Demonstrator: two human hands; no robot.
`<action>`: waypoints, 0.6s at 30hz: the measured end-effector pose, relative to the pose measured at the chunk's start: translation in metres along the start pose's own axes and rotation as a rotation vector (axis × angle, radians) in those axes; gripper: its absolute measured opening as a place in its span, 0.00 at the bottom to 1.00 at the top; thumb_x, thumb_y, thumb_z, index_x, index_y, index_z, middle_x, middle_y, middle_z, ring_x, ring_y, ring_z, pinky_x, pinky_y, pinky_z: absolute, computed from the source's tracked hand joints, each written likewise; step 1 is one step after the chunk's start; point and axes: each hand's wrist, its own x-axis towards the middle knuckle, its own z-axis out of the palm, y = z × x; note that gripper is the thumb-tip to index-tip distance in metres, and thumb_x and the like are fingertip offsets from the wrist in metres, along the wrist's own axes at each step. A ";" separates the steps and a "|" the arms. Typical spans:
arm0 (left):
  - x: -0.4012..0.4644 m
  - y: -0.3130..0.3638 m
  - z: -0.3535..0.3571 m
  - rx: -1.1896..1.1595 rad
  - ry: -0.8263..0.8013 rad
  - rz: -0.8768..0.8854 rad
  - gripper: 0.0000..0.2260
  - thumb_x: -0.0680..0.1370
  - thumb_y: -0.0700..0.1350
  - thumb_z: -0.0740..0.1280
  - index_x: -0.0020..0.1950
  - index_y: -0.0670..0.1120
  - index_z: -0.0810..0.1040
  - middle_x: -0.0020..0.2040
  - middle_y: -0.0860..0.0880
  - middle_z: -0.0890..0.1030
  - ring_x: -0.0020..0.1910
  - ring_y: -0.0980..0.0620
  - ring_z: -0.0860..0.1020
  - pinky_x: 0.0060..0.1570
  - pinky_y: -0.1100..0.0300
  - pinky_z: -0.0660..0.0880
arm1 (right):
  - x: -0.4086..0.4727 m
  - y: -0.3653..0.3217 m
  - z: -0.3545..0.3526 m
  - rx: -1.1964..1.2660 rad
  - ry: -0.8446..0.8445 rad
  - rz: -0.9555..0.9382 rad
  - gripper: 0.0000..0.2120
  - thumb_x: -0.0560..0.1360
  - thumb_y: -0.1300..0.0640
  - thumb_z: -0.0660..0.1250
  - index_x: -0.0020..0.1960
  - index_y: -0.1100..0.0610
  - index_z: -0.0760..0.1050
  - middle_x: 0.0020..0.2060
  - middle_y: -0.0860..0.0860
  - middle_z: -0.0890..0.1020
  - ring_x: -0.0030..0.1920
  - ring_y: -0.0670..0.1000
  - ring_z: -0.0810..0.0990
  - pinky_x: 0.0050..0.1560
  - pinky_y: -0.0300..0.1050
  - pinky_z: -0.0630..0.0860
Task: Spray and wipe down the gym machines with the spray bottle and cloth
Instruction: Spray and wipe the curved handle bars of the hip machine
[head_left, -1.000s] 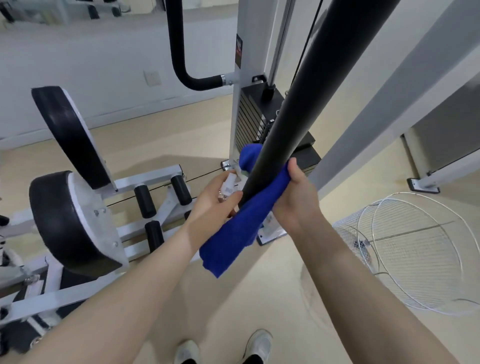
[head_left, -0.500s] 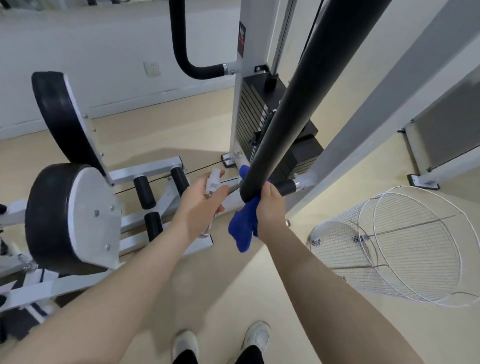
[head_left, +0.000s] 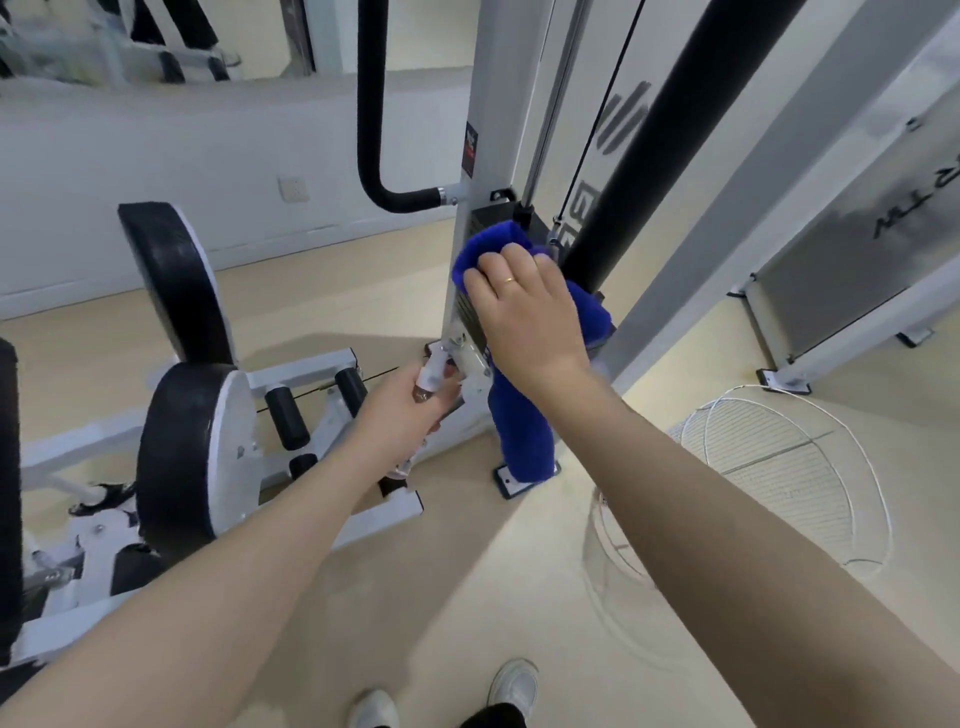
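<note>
Padded seat (head_left: 176, 457) sits left, wire basket (head_left: 779, 478) right on the floor — between them the weight stack (head_left: 470, 312), cloth (head_left: 524, 415) draped before it.

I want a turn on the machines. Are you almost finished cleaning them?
Not yet. What is already clean cannot be told from the picture. In hand: the right hand holds the blue cloth beside the black padded bar, in front of the weight stack, and the left hand grips the spray bottle. Probably left: the round black pads of the low machine, which neither hand touches.
</note>
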 end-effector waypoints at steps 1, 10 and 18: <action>-0.003 -0.006 -0.005 0.004 -0.009 0.003 0.07 0.78 0.49 0.63 0.53 0.49 0.76 0.43 0.46 0.80 0.37 0.51 0.77 0.42 0.54 0.76 | -0.001 -0.003 0.010 -0.116 -0.197 -0.037 0.07 0.72 0.61 0.62 0.50 0.57 0.75 0.46 0.53 0.81 0.52 0.55 0.76 0.66 0.52 0.64; 0.004 -0.075 0.001 -0.005 -0.053 -0.077 0.05 0.77 0.45 0.65 0.52 0.50 0.76 0.37 0.49 0.77 0.32 0.53 0.74 0.33 0.65 0.71 | -0.098 -0.070 0.144 0.340 -0.887 0.133 0.11 0.77 0.58 0.59 0.57 0.57 0.75 0.53 0.53 0.79 0.60 0.56 0.74 0.59 0.39 0.66; 0.033 -0.067 0.047 -0.125 0.011 -0.173 0.04 0.78 0.47 0.62 0.48 0.51 0.76 0.37 0.47 0.77 0.34 0.51 0.73 0.39 0.57 0.74 | -0.162 0.008 0.170 0.975 -0.468 1.554 0.15 0.81 0.60 0.48 0.59 0.65 0.69 0.53 0.60 0.76 0.46 0.55 0.71 0.44 0.47 0.69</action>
